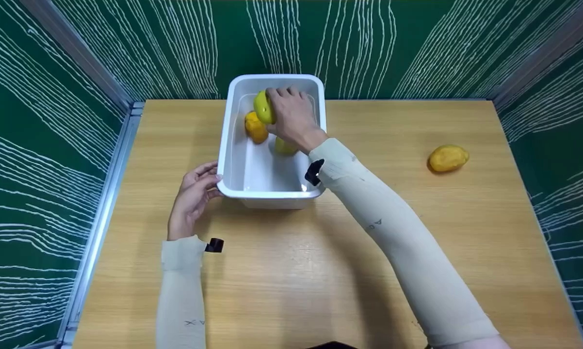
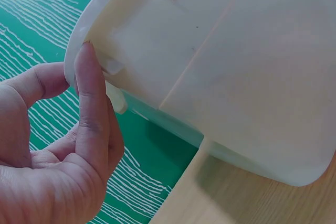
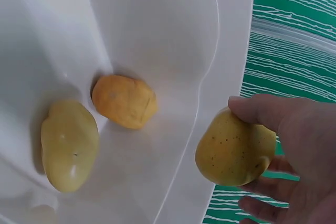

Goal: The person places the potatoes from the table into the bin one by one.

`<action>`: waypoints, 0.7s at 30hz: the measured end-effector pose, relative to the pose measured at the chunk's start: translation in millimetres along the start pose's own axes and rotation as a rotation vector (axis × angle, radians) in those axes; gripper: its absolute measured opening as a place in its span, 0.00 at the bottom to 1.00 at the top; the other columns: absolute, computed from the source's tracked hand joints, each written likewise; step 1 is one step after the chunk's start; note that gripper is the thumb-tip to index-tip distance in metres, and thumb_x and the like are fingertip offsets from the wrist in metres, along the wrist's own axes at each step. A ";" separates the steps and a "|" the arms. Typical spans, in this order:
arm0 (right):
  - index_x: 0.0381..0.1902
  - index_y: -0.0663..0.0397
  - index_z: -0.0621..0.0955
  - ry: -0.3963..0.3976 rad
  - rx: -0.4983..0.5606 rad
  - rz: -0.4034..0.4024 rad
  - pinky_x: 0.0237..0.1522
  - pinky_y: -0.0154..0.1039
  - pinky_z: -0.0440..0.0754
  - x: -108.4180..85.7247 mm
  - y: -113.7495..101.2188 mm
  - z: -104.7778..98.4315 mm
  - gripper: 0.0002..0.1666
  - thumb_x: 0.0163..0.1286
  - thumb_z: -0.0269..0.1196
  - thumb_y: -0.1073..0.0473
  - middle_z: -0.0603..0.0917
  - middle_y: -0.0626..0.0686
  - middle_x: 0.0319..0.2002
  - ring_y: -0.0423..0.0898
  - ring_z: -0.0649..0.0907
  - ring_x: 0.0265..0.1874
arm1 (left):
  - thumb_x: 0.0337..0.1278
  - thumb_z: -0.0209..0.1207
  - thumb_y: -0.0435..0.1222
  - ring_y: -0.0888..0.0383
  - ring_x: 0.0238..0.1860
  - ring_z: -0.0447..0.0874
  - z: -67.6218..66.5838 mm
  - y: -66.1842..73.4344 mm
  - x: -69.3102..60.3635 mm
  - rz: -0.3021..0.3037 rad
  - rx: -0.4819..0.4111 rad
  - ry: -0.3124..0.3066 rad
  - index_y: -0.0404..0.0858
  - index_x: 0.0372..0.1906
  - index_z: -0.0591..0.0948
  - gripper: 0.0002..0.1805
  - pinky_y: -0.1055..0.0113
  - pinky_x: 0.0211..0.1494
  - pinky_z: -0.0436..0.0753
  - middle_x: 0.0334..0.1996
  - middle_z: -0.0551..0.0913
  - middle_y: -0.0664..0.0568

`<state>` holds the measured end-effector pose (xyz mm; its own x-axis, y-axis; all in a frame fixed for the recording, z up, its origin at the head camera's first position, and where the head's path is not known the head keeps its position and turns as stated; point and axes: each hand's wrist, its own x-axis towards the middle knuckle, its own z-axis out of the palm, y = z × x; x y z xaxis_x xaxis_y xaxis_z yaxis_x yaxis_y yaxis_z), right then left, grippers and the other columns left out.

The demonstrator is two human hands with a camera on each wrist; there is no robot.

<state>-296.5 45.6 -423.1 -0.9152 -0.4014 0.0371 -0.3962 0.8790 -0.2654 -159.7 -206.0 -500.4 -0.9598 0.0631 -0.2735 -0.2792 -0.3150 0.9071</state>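
Observation:
A white plastic bin (image 1: 274, 194) stands at the back of the table. My left hand (image 1: 192, 196) pinches its rim at the near left corner, seen from below in the left wrist view. In my right hand (image 1: 294, 116), fingers and thumb grip a yellow-green mango (image 1: 264, 107) over the bin; brown specks show on its skin in the right wrist view. Inside the bin lie an orange, lumpy fruit (image 3: 124, 101) and a smooth yellow mango (image 3: 70, 145), apart from each other. My right hand partly hides that yellow mango in the head view.
Another yellow mango (image 1: 448, 158) lies on the wooden table (image 1: 393, 131) to the right of the bin. Green walls (image 1: 427, 48) with white wavy lines enclose the table at the back and sides. A metal frame edge (image 1: 108, 194) runs along the left.

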 end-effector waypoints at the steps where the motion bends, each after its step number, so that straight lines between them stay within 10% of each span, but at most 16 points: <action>1: 0.79 0.52 0.65 -0.007 0.005 -0.007 0.79 0.55 0.67 0.1 -0.5 2.2 0.45 0.72 0.70 0.46 0.75 0.59 0.72 0.58 0.73 0.67 | 0.69 0.52 0.20 0.56 0.38 0.89 0.0 -0.1 -0.2 -0.002 -0.003 0.005 0.25 0.69 0.70 0.24 0.70 0.34 0.90 0.46 0.86 0.48; 21: 0.78 0.51 0.68 -0.036 -0.041 -0.139 0.80 0.54 0.67 -3.3 -8.0 41.6 0.45 0.70 0.73 0.47 0.75 0.56 0.73 0.56 0.74 0.68 | 0.69 0.53 0.20 0.55 0.38 0.89 -0.3 1.0 0.0 -0.011 0.007 0.022 0.26 0.68 0.72 0.24 0.70 0.34 0.90 0.46 0.87 0.49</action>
<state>-287.2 29.2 -461.2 -0.8483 -0.5282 0.0357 -0.5222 0.8238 -0.2205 -160.0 -206.7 -499.6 -0.9558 0.0452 -0.2907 -0.2901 -0.3076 0.9062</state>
